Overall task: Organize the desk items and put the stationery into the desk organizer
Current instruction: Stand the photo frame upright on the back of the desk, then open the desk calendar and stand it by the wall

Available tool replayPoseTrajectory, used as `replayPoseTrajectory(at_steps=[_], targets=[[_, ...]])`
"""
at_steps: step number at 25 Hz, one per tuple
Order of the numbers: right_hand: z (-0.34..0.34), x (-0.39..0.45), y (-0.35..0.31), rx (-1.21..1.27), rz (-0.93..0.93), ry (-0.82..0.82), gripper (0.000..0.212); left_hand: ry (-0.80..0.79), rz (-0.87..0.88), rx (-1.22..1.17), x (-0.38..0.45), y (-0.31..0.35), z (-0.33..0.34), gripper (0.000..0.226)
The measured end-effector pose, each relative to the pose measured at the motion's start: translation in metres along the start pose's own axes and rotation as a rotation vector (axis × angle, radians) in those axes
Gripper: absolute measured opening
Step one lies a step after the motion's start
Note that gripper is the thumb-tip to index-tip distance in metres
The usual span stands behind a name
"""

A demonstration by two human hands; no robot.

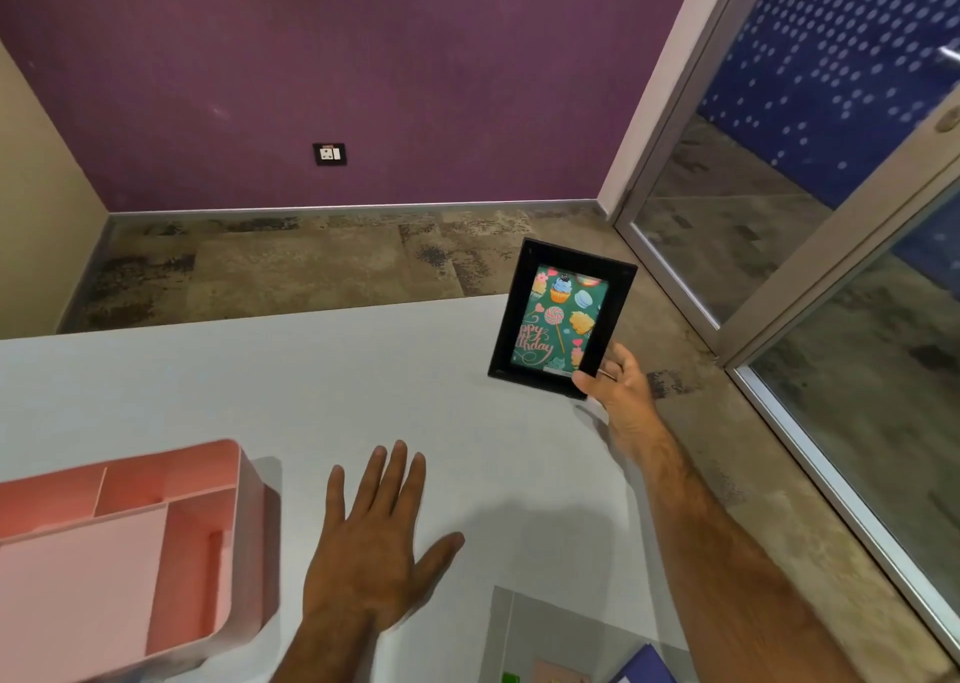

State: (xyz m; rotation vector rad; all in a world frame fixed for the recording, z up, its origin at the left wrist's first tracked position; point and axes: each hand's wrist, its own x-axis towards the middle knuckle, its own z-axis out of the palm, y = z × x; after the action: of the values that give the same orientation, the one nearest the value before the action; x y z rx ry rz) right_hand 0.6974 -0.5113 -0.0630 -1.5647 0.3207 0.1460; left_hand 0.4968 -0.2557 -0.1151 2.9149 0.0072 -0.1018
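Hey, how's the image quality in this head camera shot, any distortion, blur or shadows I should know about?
Head view: wide-angle bending curves the door frame and desk edge; the pink organizer casts a soft shadow to its right, the left hand a faint one on the desk; the picture frame in the right hand reads clearly; items at the bottom edge are cropped and slightly blurred.

Office-type room suggested: white desk (311,370), purple wall (363,59), glass partition (779,189), carpeted floor (311,267).

White desk (260,370) carries pink organizer (228,526), upright picture frame (561,319) (far edge).
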Motion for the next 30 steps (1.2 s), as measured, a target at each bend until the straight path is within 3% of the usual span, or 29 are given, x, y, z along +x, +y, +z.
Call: replayPoseTrajectory(at_steps=[3, 6, 8, 10, 12, 15, 17, 20, 24, 30], targets=[[-0.010, -0.026, 0.007, -0.064, 0.010, 0.037, 0.085, -0.057, 0.000, -0.096, 0.003, -0.004, -0.008, 0.090], [-0.024, -0.060, 0.007, -0.104, 0.008, 0.064, 0.083, -0.227, -0.056, -0.235, 0.010, -0.010, -0.028, 0.105], [-0.036, -0.084, 0.008, -0.168, 0.001, 0.087, 0.078, -0.204, -0.090, -0.317, 0.001, -0.007, -0.038, 0.130], [-0.048, -0.111, 0.011, -0.261, -0.015, 0.115, 0.070, -0.153, -0.107, -0.414, -0.022, 0.006, -0.040, 0.138], [-0.060, -0.142, 0.015, -0.309, -0.019, 0.171, 0.059, -0.104, -0.107, -0.508, -0.052, 0.025, -0.042, 0.124], [-0.078, -0.192, 0.022, -0.334, -0.005, 0.283, 0.044, -0.038, -0.172, -0.594, -0.089, 0.053, -0.045, 0.059], [-0.093, -0.227, 0.029, -0.423, 0.041, 0.313, 0.040, -0.011, -0.218, -0.679, -0.113, 0.070, -0.050, 0.043], [-0.115, -0.269, 0.046, -0.624, 0.138, 0.264, 0.044, -0.026, -0.387, -0.814, -0.147, 0.087, -0.052, 0.037], [-0.140, -0.312, 0.063, -0.954, 0.243, 0.107, 0.051, -0.235, -0.534, -0.854, -0.195, 0.109, -0.053, 0.041], [-0.140, -0.346, 0.063, -1.065, 0.350, 0.048, 0.059, -0.463, -0.639, -1.064, -0.238, 0.145, -0.053, 0.052]])
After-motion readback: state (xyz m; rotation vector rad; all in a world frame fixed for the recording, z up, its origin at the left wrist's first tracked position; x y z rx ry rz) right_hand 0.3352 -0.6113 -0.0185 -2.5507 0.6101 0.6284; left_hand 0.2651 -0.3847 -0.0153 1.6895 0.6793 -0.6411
